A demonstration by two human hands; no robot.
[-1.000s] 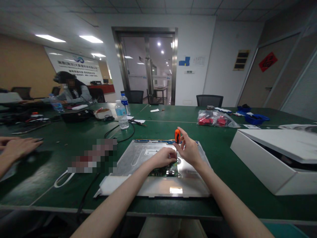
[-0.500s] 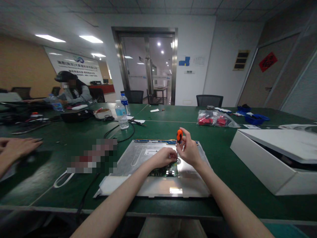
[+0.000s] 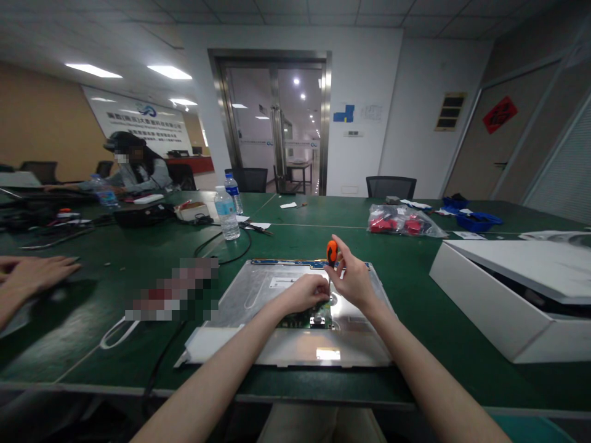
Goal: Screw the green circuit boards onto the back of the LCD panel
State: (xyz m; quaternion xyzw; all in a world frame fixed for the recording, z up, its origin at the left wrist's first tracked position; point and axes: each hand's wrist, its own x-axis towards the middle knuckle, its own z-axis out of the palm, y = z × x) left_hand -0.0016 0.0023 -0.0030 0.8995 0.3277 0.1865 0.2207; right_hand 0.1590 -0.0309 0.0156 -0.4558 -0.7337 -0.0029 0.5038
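On the table lies a flat silvery display panel [image 3: 286,344] with a green circuit board [image 3: 302,319] near its middle and a blue strip along its far edge. My right hand [image 3: 353,280] grips an orange and black screwdriver [image 3: 332,252], held nearly upright with the shaft pointing down at the board's upper right corner. My left hand [image 3: 307,292] rests over the board, fingers curled together close to the screwdriver's shaft. Whatever its fingertips pinch, perhaps the shaft itself, is too small to make out.
Right of the panel stands a white box [image 3: 489,307], its lid slightly raised. Behind are a plastic bag of red items [image 3: 404,221] and water bottles [image 3: 226,212]. A black cable [image 3: 173,344] runs left of the panel. Another person's hand [image 3: 39,274] rests at far left.
The screwdriver's handle has shifted slightly left, and my right thumb has moved with it. My left hand has stayed almost in place over the board.
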